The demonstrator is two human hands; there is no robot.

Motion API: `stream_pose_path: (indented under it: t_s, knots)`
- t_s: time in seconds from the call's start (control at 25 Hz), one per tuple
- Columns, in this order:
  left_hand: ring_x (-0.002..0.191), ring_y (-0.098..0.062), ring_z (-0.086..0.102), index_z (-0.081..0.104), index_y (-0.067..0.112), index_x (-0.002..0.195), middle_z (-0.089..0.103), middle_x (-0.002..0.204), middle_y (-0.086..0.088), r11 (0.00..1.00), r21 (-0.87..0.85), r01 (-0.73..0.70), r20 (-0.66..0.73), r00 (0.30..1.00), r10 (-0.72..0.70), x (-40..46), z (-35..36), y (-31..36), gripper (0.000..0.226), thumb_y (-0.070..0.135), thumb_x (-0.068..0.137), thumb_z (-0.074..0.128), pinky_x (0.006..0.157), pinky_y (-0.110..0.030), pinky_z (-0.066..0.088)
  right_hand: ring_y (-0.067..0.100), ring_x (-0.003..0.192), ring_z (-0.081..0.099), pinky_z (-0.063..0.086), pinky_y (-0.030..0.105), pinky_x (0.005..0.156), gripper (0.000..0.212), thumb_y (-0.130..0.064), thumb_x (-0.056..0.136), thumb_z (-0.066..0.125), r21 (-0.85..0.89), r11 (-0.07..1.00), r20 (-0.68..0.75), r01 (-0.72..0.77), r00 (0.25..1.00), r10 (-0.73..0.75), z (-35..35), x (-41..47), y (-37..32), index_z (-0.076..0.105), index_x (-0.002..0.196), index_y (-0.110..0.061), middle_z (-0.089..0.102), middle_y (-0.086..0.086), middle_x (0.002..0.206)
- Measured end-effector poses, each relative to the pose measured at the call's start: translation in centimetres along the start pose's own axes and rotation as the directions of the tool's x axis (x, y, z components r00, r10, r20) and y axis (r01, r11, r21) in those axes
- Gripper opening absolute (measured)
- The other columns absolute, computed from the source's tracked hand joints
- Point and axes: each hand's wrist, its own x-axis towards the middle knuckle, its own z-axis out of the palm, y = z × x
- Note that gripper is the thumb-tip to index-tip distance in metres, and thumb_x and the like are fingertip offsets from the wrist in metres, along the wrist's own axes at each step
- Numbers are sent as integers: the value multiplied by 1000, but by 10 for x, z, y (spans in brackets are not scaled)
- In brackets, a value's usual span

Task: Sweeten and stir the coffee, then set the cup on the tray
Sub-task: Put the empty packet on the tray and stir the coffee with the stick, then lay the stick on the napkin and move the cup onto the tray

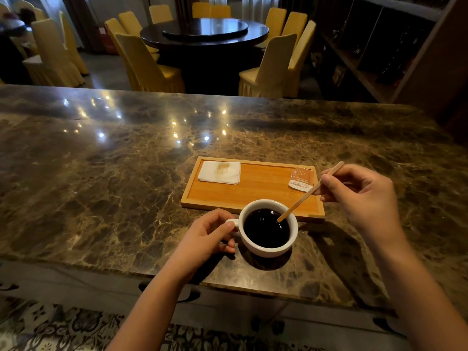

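Marble counter (126,173), one cup (268,245), one stirrer (304,196)

Both forearms are bare to the frame edge; left hand (207,235) and right hand (364,198) wear nothing.

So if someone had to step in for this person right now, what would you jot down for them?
Left hand: fingers on the handle of the white cup, steadying it on the marble counter.
Right hand: pinching the wooden stir stick, its tip dipped in the coffee.
Tray: just behind the cup, holding a stained napkin and an opened sugar packet.
Done: sugar apparently in, judging by the opened packet.
Left: finish stirring, remove the stick, set the cup on the tray.
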Motion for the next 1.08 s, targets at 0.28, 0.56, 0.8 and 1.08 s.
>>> stream_pose_path:
  t_s: [0.28, 0.56, 0.8, 1.08]
  knots:
    - [63, -13, 61, 61, 5, 98, 68, 68, 4, 1000, 8, -7, -5, 1000, 7, 0, 1, 0, 14, 13, 92, 51, 62, -26, 54, 15, 69, 72, 55, 16, 56, 10, -14, 87, 58, 125, 991, 25, -54, 998, 52, -1, 34, 1, 67, 89, -15, 74, 0, 77]
    - [66, -12, 61, 62, 7, 98, 68, 71, 5, 1000, 19, -4, -14, 1000, 4, -2, 3, 3, 15, 16, 90, 53, 64, -26, 55, 13, 77, 70, 57, 21, 70, 13, -5, 84, 62, 81, 962, 224, 262, 935, -274, 61, 89, 3, 66, 96, -6, 70, 8, 85]
    - [68, -12, 61, 64, 15, 95, 68, 73, 6, 1000, 10, 8, -37, 999, -7, -3, 4, 4, 12, 17, 90, 54, 65, -25, 54, 31, 67, 68, 59, 42, 55, 13, -7, 86, 58, -38, 373, 560, 927, 329, -760, 125, 102, 19, 68, 91, 1, 72, 20, 80]
    - [65, -8, 64, 64, 16, 93, 69, 70, 9, 999, 21, 24, -67, 997, -22, -3, 5, 4, 11, 17, 91, 53, 63, -22, 53, 28, 59, 64, 52, 37, 41, 13, -6, 87, 57, 175, 77, 643, 982, -55, -764, 148, 97, 41, 66, 90, 2, 69, 18, 73]
